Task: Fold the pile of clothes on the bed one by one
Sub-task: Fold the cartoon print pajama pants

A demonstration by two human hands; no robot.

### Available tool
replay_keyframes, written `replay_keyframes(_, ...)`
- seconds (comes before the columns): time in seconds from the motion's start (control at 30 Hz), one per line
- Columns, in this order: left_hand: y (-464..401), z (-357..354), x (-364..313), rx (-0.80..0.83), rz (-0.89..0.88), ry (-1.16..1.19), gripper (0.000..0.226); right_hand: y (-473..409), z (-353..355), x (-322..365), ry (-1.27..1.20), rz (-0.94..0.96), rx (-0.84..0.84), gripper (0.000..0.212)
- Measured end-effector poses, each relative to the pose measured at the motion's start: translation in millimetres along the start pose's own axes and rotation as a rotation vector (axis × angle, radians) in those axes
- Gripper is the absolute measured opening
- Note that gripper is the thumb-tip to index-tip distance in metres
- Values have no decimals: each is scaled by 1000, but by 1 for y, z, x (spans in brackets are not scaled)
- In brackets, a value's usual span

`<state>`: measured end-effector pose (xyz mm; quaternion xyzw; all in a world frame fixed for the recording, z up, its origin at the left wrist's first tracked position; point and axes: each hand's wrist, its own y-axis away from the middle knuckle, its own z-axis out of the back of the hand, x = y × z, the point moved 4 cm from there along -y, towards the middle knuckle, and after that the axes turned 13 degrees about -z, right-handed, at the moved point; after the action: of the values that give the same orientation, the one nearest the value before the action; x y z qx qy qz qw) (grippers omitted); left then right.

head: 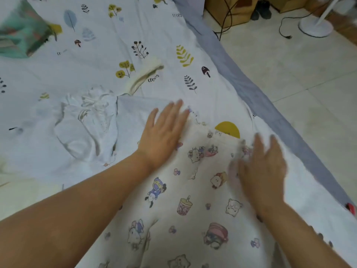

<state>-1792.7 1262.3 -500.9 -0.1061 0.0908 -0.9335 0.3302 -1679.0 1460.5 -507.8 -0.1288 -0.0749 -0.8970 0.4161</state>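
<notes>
A cream garment printed with cartoon characters (185, 200) lies spread on the bed in front of me. My left hand (164, 136) lies flat on its upper left part, fingers straight and together. My right hand (264, 167) is flat on its upper right part, fingers straight, blurred by motion. To the left lies a crumpled white garment with a drawstring (87, 124). A small cream piece of cloth (144, 76) lies further back. A green patterned garment (21, 29) sits at the far left corner.
The bed wears a white sheet with leaf and tree prints (108, 49) and a grey-blue border (251, 88) along its right edge. Beyond lie a tiled floor (309, 93), a white fan base (314, 26), black cables and cardboard boxes (231, 10).
</notes>
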Motion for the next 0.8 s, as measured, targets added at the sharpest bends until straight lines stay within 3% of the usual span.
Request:
replay_keyframes(0.07, 25, -20, -4, 218, -95, 16, 66, 23, -29, 19, 121, 232, 137, 70)
replay_keyframes(0.1, 39, -33, 2, 366, -43, 71, 68, 28, -43, 22, 200, 297, 218, 70)
replay_keyframes(0.17, 59, -52, 25, 581, 139, 171, 67, 25, -65, 12, 320, 240, 390, 67)
replay_keyframes(0.23, 65, -60, 34, 635, 168, 196, 66, 16, -74, 1, 392, 153, 501, 66)
replay_keyframes(0.3, 62, -52, 31, 583, 161, 241, 63, 14, -73, 3, 419, 134, 538, 67)
replay_keyframes(0.37, 62, -33, 28, 432, 228, 304, 52, 17, -64, 16, 411, 122, 501, 63)
replay_keyframes(0.43, 71, -10, 26, 265, 295, 342, 36, 22, -51, 34, 332, 137, 392, 49)
replay_keyframes(0.53, 105, 17, 20, 139, 382, 410, 26, 46, -36, 63, 139, 212, 338, 40)
replay_keyframes(0.67, 173, 48, 9, 130, 466, 452, 23, 107, -31, 110, 17, 433, 418, 31)
replay_keyframes(0.8, 257, 70, 9, 217, 628, 396, 24, 180, -44, 147, 97, 699, 527, 36)
